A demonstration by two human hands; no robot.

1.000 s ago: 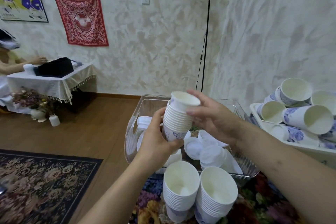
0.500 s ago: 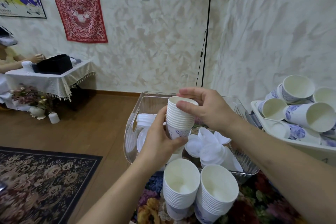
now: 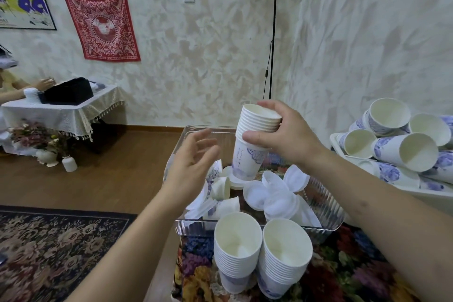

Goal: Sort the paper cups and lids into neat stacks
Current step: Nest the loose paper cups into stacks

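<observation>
Cup stack (image 3: 252,144) in right hand (image 3: 284,135)

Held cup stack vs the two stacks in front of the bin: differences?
The held cup stack is in the air over the clear bin, gripped by the right hand; the two front stacks stand untouched on the floral cloth. Both front stacks hold more cups. All are nested white cups, mouths up.
</observation>
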